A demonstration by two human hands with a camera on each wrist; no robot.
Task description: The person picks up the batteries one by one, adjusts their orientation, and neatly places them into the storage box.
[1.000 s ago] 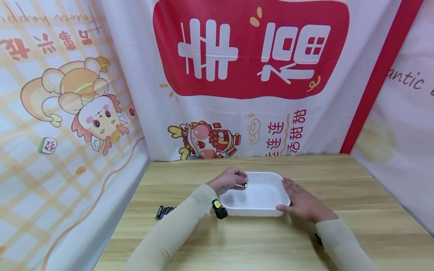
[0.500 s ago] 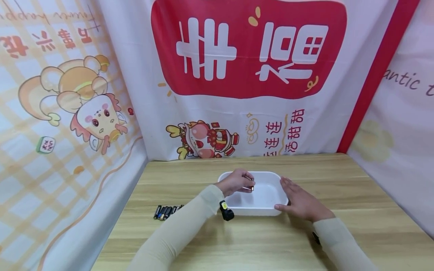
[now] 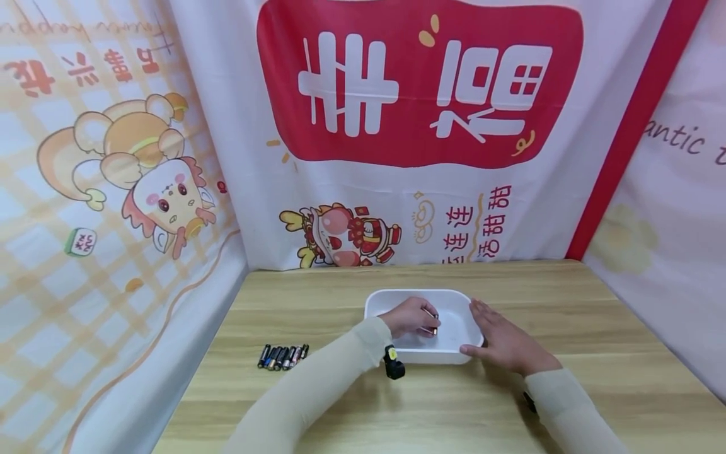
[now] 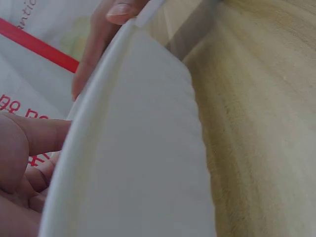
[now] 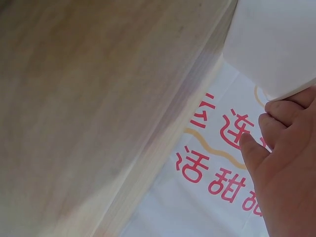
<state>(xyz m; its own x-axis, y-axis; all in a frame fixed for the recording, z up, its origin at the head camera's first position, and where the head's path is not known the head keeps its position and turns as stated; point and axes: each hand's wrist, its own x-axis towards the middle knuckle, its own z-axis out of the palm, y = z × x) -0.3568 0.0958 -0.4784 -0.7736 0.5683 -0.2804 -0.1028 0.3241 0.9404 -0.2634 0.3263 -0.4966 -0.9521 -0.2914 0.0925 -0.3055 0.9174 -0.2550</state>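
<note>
Inside a white rectangular plastic box [image 3: 431, 357], my left hand [image 3: 408, 316] pinches a small battery [image 3: 435, 329] between fingers and thumb, low over the box floor. In the left wrist view the box's front wall hides the battery and part of that hand. My right hand [image 3: 507, 342] rests against the box's right end, its fingers spread along the rim and the thumb near the front corner. The right wrist view shows its fingers touching the box's edge. To the left, several batteries [image 3: 282, 357] lie in a row on the table.
The wooden table [image 3: 442, 410] carries the box near its middle. Printed cloth [image 3: 420, 82] hangs behind the table, and more cloth [image 3: 119, 265] closes off the left and right sides. A small black camera [image 3: 394, 364] sits on the left wrist.
My left hand has moved right and down into the box with the battery. The row of batteries shows more fully as the left arm shifted. The right hand stays at the box's end.
</note>
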